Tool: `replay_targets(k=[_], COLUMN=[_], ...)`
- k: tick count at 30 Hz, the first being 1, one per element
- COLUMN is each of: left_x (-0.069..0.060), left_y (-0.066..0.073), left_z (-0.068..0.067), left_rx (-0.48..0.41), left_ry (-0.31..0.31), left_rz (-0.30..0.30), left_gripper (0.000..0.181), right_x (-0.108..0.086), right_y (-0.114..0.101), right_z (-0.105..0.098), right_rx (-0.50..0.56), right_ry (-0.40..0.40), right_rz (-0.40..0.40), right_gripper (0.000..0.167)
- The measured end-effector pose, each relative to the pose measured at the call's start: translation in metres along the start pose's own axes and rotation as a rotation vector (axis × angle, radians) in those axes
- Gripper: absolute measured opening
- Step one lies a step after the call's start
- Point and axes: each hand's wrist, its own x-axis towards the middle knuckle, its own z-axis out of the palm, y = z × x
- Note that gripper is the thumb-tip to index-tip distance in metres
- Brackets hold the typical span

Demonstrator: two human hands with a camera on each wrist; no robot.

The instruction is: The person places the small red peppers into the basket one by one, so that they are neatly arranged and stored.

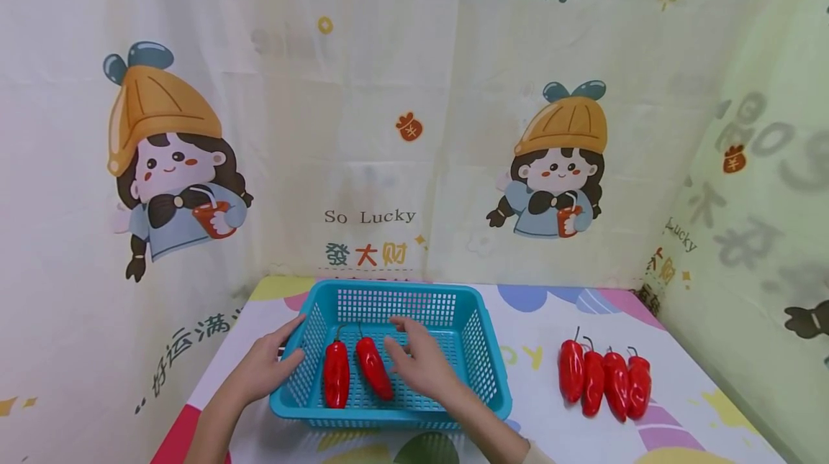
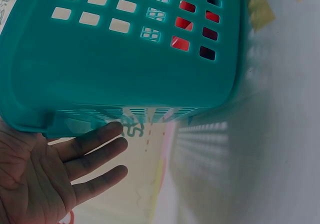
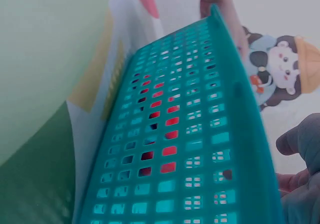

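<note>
A blue-green plastic basket [image 1: 391, 415] with a grid of holes stands on the table. Two red chili peppers, one upright in line [image 1: 336, 374] and one slanted [image 1: 374, 369], lie inside on its left half. My left hand [image 1: 264, 362] is at the basket's left rim; the left wrist view shows its fingers [image 2: 95, 161] extended along the outside of the wall. Over the inside of the basket, my right hand [image 1: 421, 360] hovers just right of the slanted pepper, thumb and fingers apart, holding nothing. Red also shows through the holes in the right wrist view.
Several more red chili peppers [image 1: 605, 381] lie side by side on the table, right of the basket. A patterned cloth [image 1: 531, 406] covers the table. Printed curtains [image 1: 388, 162] hang behind it and along both sides.
</note>
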Motion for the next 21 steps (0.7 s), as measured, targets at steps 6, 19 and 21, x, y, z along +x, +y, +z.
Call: replay_targets(k=[6, 19, 21], left_x=[-0.001, -0.002, -0.001], left_y=[0.001, 0.002, 0.002], left_z=[0.001, 0.0, 0.0], left_rx=[0.003, -0.006, -0.007], left_ry=[0.003, 0.005, 0.001], left_rz=[0.002, 0.005, 0.003], left_gripper=[0.076, 0.073, 0.074], right_x=[-0.01, -0.025, -0.027], right_y=[0.001, 0.003, 0.004], right_z=[-0.012, -0.032, -0.035], right_rx=[0.012, 0.052, 0.062], right_ry=[0.035, 0.114, 0.12], right_rz=[-0.002, -0.013, -0.014], right_gripper=[0.055, 0.052, 0.051])
